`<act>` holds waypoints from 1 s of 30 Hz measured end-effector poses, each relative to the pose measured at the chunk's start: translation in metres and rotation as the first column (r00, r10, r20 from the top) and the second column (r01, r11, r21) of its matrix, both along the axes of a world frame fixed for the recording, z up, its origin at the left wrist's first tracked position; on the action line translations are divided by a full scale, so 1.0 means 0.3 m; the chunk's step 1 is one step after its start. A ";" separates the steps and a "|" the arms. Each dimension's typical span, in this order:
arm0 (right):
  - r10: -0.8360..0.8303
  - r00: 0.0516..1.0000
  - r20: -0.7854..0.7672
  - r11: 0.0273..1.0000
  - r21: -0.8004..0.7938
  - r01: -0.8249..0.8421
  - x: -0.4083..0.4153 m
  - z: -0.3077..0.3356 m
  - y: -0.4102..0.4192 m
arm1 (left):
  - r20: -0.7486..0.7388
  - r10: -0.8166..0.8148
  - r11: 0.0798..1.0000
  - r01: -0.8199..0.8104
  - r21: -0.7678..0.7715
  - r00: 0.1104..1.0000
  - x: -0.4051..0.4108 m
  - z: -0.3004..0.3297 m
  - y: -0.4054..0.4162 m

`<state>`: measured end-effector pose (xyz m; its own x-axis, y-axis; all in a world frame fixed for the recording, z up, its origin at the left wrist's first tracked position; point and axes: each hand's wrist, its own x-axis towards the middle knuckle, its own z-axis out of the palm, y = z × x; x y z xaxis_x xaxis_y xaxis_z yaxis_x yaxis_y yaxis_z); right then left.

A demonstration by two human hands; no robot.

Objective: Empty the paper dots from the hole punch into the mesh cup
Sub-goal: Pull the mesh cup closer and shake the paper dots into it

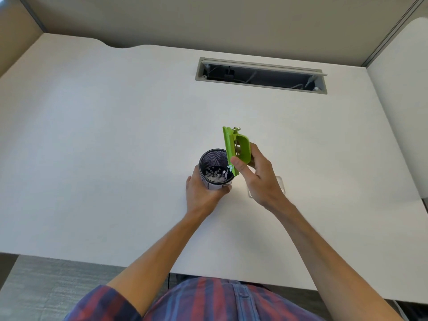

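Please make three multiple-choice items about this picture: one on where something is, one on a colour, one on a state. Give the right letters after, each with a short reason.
1. Where is the mesh cup?
A. In the desk's cable slot
B. On the desk, held by the left hand
C. On the floor

2. What colour is the hole punch?
A. Green
B. Red
C. Black

3. How is the hole punch held?
A. Flat on the desk
B. Tilted over the cup's rim by the right hand
C. Inside the cup

Answers: 1 B, the left hand wraps the cup on the white desk. 2 A, its body is bright green. 3 B, its low end hangs over the rim, with paper dots in the cup.
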<state>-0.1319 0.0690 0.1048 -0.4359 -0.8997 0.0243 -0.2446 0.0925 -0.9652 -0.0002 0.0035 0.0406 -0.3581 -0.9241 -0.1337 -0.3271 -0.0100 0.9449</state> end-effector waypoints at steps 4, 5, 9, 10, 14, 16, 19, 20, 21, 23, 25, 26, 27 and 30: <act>0.072 0.962 -0.262 0.997 0.034 -0.065 0.001 -0.001 0.006 | 0.001 -0.007 1.000 0.007 0.000 1.000 -0.001 0.003 0.002; 0.099 0.941 -0.324 0.995 0.048 -0.089 0.000 -0.003 0.006 | 0.000 -0.007 1.000 0.007 0.002 1.000 0.000 0.004 0.003; 0.121 0.854 -0.506 0.993 0.058 -0.106 0.003 -0.006 0.014 | 0.010 -0.012 1.000 0.012 -0.004 1.000 0.004 0.007 0.004; 0.116 0.833 -0.541 0.993 0.043 -0.110 0.006 -0.004 0.015 | 0.014 -0.013 1.000 0.013 -0.005 1.000 0.005 0.008 0.003; 0.108 0.757 -0.644 0.992 0.017 -0.127 0.003 -0.003 0.016 | 0.031 -0.020 1.000 0.020 0.003 0.999 0.005 0.006 0.002; 0.093 0.752 -0.652 0.991 -0.010 -0.132 0.004 -0.004 0.013 | 0.036 -0.022 1.000 0.022 -0.001 0.999 0.005 0.006 0.002; 0.070 0.764 -0.641 0.992 -0.034 -0.119 0.006 -0.012 0.014 | 0.030 -0.031 0.999 0.032 -0.011 0.999 0.004 0.006 -0.002; 0.047 0.790 -0.611 0.994 -0.046 -0.094 0.008 -0.013 0.016 | 0.030 -0.034 0.999 0.035 -0.017 0.999 0.003 0.007 -0.003; 0.021 0.834 -0.551 0.996 -0.057 -0.063 0.013 -0.011 0.015 | 0.032 -0.035 0.999 0.035 -0.026 0.999 0.002 0.009 -0.005; -0.035 0.943 -0.332 0.997 -0.083 0.008 0.030 0.000 0.008 | 0.045 -0.033 0.998 0.035 -0.042 0.998 0.000 0.011 -0.014; -0.128 0.991 0.037 0.983 -0.126 0.132 0.040 0.012 -0.005 | 0.066 -0.039 0.998 0.042 -0.046 0.997 -0.002 0.013 -0.029; -0.171 0.954 0.247 0.970 -0.129 0.207 0.038 0.019 -0.012 | 0.073 -0.046 0.998 0.050 -0.049 0.996 -0.002 0.017 -0.039; -0.195 0.879 0.435 0.958 -0.107 0.266 0.034 0.026 -0.017 | 0.084 -0.057 0.997 0.062 -0.056 0.995 -0.002 0.022 -0.049; -0.176 0.609 0.774 0.954 -0.019 0.299 0.010 0.038 -0.010 | 0.151 -0.082 0.990 0.098 -0.100 0.985 0.006 0.029 -0.067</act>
